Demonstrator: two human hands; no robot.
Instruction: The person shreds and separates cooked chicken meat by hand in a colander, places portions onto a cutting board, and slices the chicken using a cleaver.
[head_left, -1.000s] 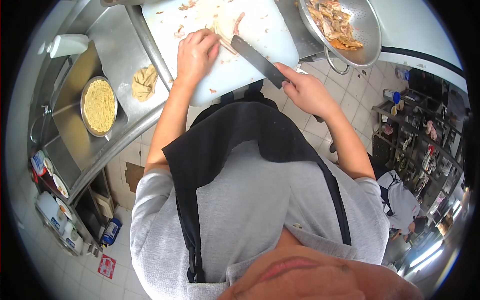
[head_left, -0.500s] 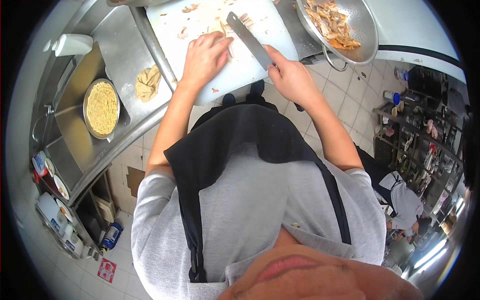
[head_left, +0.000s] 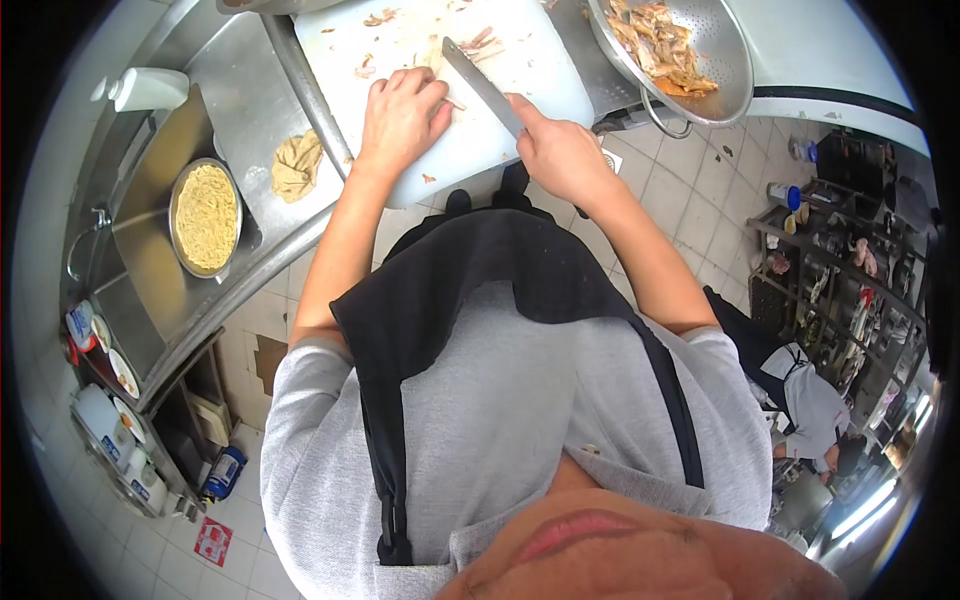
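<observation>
The right hand [head_left: 562, 150] is gripping a cleaver [head_left: 482, 88], its blade slanting toward the far left over the cutting board [head_left: 545, 75]. The left hand [head_left: 405, 120] is curling its fingers beside a pale strip [head_left: 456, 103] lying near the blade (whether its grip is closing on it, I cannot tell). A colander [head_left: 737, 80] is standing at the right, holding browned pieces [head_left: 665, 55].

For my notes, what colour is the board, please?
The board is white, best in the head view.

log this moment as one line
left hand: at food strip; right hand: holding knife; board: scattered scraps; colander: right of board, food pieces inside
</observation>
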